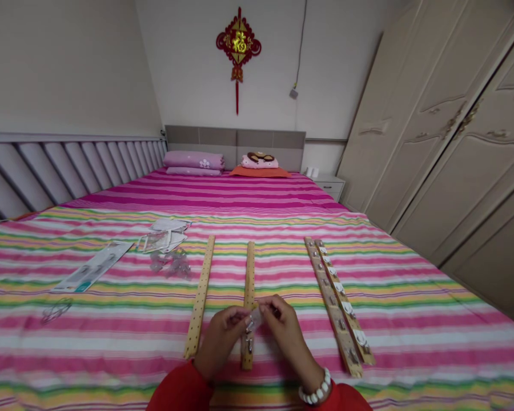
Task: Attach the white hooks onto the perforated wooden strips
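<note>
Between both hands, over the middle perforated wooden strip point(249, 274), is a small clear adhesive hook point(256, 317) with a metal part. My left hand point(223, 338) pinches its left side, thumb against fingers. On its right edge, my right hand point(286, 331) is closed in a pinch; whether it grips the clear square or a film on it is too small to tell. Just below, a metal hook point(249, 345) sits on the strip's near end. Left of my left hand lies another perforated strip point(200, 297), bare of hooks.
To the right lie a strip with metal hooks point(332, 299) and one with white hooks point(346, 308). At left are clear hook pieces point(171, 264), opened packets point(165, 235), a flat hook package point(93, 267) and thin metal rings point(57, 309). All rest on a striped bedsheet point(411, 319).
</note>
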`<state>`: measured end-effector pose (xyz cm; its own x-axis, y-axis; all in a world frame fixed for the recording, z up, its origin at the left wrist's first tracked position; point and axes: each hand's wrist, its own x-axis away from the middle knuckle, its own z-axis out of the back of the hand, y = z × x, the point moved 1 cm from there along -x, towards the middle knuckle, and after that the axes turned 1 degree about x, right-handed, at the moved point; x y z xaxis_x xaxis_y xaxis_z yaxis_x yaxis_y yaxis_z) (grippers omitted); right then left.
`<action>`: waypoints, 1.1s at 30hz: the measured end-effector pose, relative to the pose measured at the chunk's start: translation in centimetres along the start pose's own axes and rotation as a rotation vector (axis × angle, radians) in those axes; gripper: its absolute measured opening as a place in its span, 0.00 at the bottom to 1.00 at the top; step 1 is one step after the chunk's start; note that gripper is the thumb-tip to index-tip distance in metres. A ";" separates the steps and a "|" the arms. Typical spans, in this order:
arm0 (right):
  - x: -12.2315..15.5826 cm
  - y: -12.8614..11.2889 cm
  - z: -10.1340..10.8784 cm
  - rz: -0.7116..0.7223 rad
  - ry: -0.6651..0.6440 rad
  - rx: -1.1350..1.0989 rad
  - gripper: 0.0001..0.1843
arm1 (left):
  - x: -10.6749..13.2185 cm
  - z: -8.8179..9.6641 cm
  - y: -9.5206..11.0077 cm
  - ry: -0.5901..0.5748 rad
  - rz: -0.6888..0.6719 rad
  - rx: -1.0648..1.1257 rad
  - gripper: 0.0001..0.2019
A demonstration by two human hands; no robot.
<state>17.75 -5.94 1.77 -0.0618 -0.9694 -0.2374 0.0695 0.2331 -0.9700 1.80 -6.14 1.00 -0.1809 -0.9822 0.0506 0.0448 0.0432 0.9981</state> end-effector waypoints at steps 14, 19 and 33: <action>-0.3 3.4 -1.8 -0.292 0.055 -0.376 0.17 | -0.8 -0.2 -1.6 0.184 0.044 0.053 0.14; -0.3 5.3 -2.2 -0.313 0.079 -0.368 0.14 | -1.4 0.0 -2.9 0.192 0.091 0.001 0.14; -2.8 6.3 -2.5 -0.318 0.160 -0.346 0.13 | -4.8 0.4 -2.9 0.195 0.023 -0.045 0.12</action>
<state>15.87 -1.53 -3.80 -0.1806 -0.9790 0.0943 -0.3103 -0.0342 -0.9500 2.13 -1.49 -2.16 0.0139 -0.9980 0.0612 0.0917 0.0622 0.9938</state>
